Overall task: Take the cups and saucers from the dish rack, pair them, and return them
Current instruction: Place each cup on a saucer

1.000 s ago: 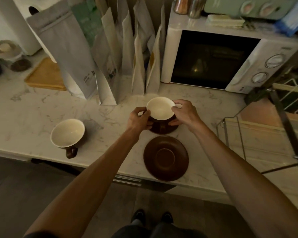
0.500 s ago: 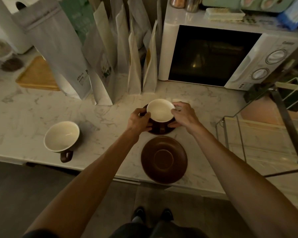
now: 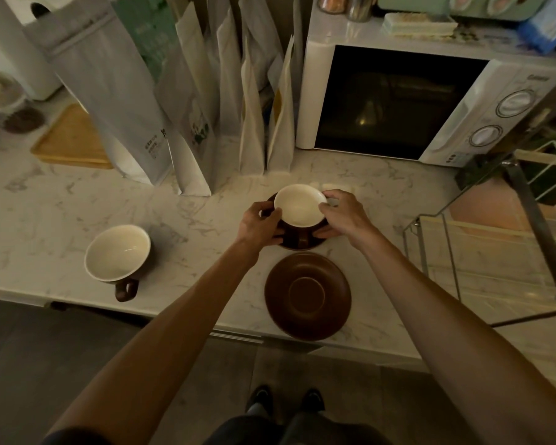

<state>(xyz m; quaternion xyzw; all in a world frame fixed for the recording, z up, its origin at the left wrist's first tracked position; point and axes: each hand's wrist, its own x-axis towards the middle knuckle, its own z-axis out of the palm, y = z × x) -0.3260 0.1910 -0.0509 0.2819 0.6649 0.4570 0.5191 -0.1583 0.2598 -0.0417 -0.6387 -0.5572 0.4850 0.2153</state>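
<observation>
**Inspector:** Head view, centre of the frame. We find a cup (image 3: 300, 205), cream inside and brown outside, seated on a saucer (image 3: 297, 244) on the counter (image 3: 45, 213). The left hand (image 3: 260, 227) has its fingers curled against the cup's left side and the saucer edge. The right hand (image 3: 342, 216) is curled round the right rim and wall.

**Clerk:** And the rest of the set?

**Inspector:** A bare saucer (image 3: 308, 296) lies just below, near the counter edge. A second cup (image 3: 118, 253) stands well apart at lower left, handle toward us. The dish rack (image 3: 482, 245) sits at the right, beside the microwave (image 3: 414, 101).

**Clerk:** How will it handle?

**Inspector:** We judge glazed ceramic: rigid, moderately heavy, slippery, liable to chip. The cup may slide on its saucer if tilted. We recommend lifting by the saucer rim from both sides, kept level, with a thumb steadying the cup.
</observation>
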